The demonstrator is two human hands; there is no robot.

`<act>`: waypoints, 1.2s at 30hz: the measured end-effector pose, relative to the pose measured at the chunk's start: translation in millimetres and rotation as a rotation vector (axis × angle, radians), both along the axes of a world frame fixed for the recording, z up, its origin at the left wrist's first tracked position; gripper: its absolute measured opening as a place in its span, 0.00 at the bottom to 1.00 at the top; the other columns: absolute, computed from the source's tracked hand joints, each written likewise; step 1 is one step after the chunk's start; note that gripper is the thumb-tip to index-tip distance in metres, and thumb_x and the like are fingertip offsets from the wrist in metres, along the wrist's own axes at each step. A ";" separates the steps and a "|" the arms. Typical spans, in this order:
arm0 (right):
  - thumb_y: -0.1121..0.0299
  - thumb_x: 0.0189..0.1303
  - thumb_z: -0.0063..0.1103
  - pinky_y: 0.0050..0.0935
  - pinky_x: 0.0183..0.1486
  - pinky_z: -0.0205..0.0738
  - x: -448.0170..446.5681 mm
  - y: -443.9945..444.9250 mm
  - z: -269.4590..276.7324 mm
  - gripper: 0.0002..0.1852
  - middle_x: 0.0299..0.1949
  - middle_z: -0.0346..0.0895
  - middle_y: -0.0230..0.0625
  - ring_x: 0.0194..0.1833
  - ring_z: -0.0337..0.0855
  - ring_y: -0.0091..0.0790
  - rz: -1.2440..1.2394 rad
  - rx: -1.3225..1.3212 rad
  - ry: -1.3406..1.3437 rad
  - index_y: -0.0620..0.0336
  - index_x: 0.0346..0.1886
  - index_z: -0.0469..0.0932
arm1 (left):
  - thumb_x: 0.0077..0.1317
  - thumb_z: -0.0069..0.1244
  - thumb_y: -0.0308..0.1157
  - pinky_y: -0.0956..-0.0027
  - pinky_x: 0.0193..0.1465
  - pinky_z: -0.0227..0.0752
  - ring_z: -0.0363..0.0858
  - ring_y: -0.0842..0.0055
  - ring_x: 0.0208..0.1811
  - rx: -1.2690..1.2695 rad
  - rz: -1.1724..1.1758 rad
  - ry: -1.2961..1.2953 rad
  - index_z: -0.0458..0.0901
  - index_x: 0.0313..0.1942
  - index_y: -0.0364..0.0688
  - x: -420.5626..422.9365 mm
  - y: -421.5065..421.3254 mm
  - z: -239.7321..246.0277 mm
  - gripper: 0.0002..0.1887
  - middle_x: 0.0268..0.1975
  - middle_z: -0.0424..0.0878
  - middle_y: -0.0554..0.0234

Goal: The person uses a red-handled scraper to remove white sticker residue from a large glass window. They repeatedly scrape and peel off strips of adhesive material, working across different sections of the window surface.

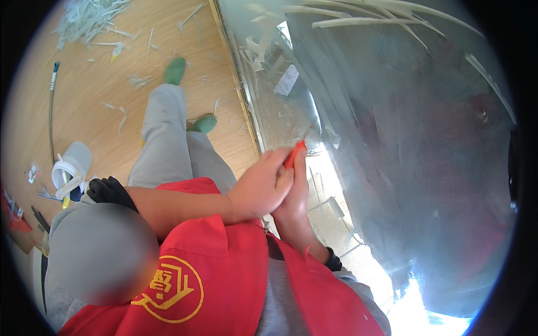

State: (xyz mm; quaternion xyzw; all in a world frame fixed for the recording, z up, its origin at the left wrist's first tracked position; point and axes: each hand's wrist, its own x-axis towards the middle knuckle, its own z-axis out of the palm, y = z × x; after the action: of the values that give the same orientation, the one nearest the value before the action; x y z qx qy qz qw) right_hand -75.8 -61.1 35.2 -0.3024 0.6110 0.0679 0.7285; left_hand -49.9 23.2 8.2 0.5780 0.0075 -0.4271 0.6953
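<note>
Both my hands are clasped together around the red handle of a slim hand tool (295, 154), whose thin tip points away from me towards a large smeared pane (403, 138). My left hand (260, 182) lies over the right, its fingers curled against the handle. Underneath, my right hand (296, 193) grips the same handle, with a finger or thumb stretched along it. The tip is too blurred to tell its kind, or whether it touches anything. Pale scraps (260, 52) hang or lie beside the pane's near edge, and long pale strips (365, 21) cross its far end.
A metal and wood-coloured edge (243, 92) divides the wood-look floor (126, 84) from the pane. Shreds are heaped in a pile (90, 21) and scattered about. To my left are a white bucket (82, 155) with tools in it and a long thin rod (51, 113).
</note>
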 end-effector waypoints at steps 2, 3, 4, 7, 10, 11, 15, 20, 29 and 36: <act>0.43 0.69 0.39 0.26 0.37 0.68 -9.7 -2.3 38.6 0.22 0.33 0.72 0.28 0.34 0.73 0.23 0.032 0.001 -0.094 0.53 0.41 0.71 | 0.66 0.41 0.34 0.64 0.47 0.70 0.77 0.61 0.42 -0.016 -0.135 -0.049 0.67 0.56 0.35 -9.3 -0.1 26.4 0.20 0.44 0.75 0.45; 0.43 0.70 0.38 0.26 0.35 0.67 -11.0 -3.3 50.4 0.22 0.31 0.72 0.27 0.32 0.72 0.23 0.042 -0.008 -0.115 0.51 0.39 0.71 | 0.65 0.42 0.34 0.63 0.47 0.70 0.76 0.60 0.42 -0.022 -0.164 -0.012 0.68 0.56 0.35 -10.1 -1.7 33.7 0.20 0.44 0.75 0.44; 0.43 0.70 0.37 0.25 0.35 0.66 -10.6 -3.5 56.8 0.22 0.31 0.72 0.27 0.32 0.72 0.23 0.032 -0.001 -0.103 0.51 0.38 0.70 | 0.65 0.42 0.34 0.63 0.47 0.70 0.76 0.58 0.42 -0.027 -0.191 0.027 0.68 0.55 0.35 -10.6 -3.8 40.6 0.20 0.44 0.74 0.43; 0.45 0.71 0.35 0.24 0.33 0.65 -6.8 -7.0 64.2 0.21 0.29 0.71 0.27 0.30 0.71 0.22 0.006 -0.026 -0.003 0.51 0.36 0.69 | 0.64 0.43 0.33 0.62 0.46 0.70 0.76 0.56 0.41 0.021 -0.219 0.037 0.69 0.53 0.34 -8.2 -10.6 50.4 0.19 0.44 0.74 0.42; 0.46 0.72 0.34 0.24 0.35 0.66 -3.8 -11.8 57.3 0.21 0.31 0.71 0.28 0.32 0.71 0.22 0.028 0.025 -0.066 0.53 0.36 0.69 | 0.63 0.43 0.32 0.61 0.45 0.71 0.76 0.54 0.41 0.062 -0.182 0.015 0.69 0.53 0.34 -4.9 -13.1 48.6 0.19 0.43 0.75 0.42; 0.46 0.72 0.32 0.24 0.38 0.67 -2.5 -15.3 54.9 0.22 0.33 0.71 0.30 0.35 0.72 0.23 0.048 0.089 -0.127 0.54 0.38 0.69 | 0.63 0.43 0.32 0.61 0.44 0.71 0.77 0.54 0.41 0.071 -0.158 0.022 0.69 0.53 0.34 -3.5 -13.7 46.1 0.19 0.43 0.75 0.42; 0.46 0.72 0.31 0.24 0.42 0.69 6.3 -18.2 47.1 0.23 0.36 0.72 0.32 0.39 0.74 0.23 0.121 0.132 -0.181 0.56 0.40 0.69 | 0.63 0.41 0.33 0.55 0.36 0.71 0.75 0.49 0.32 0.056 -0.009 -0.088 0.69 0.44 0.36 3.5 -13.4 37.9 0.12 0.34 0.75 0.40; 0.47 0.72 0.36 0.22 0.35 0.66 23.9 -17.0 50.4 0.20 0.30 0.71 0.28 0.32 0.72 0.21 0.144 0.061 -0.033 0.52 0.36 0.70 | 0.63 0.43 0.31 0.62 0.40 0.72 0.78 0.54 0.36 0.078 -0.060 0.069 0.70 0.49 0.33 16.0 -14.9 38.4 0.16 0.37 0.77 0.41; 0.48 0.67 0.48 0.27 0.37 0.71 80.3 -23.0 -22.2 0.17 0.33 0.74 0.27 0.36 0.75 0.24 0.044 0.150 -0.061 0.51 0.37 0.73 | 0.64 0.38 0.37 0.52 0.42 0.71 0.78 0.44 0.36 0.249 0.031 0.082 0.70 0.43 0.31 80.5 -20.4 -2.3 0.16 0.33 0.79 0.35; 0.46 0.68 0.44 0.31 0.37 0.71 143.4 -7.7 -93.6 0.15 0.36 0.76 0.22 0.38 0.76 0.25 0.077 0.176 0.035 0.43 0.38 0.74 | 0.63 0.41 0.40 0.65 0.47 0.71 0.80 0.60 0.42 0.282 0.030 0.183 0.72 0.52 0.34 138.4 -8.2 -68.9 0.22 0.40 0.81 0.43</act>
State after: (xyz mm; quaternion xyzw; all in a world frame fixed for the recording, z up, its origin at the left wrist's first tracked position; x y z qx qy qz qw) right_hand 67.6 -68.8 -58.5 -0.2593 0.6032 0.1545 0.7382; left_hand 88.5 14.9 -60.7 0.6284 0.1395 -0.4623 0.6099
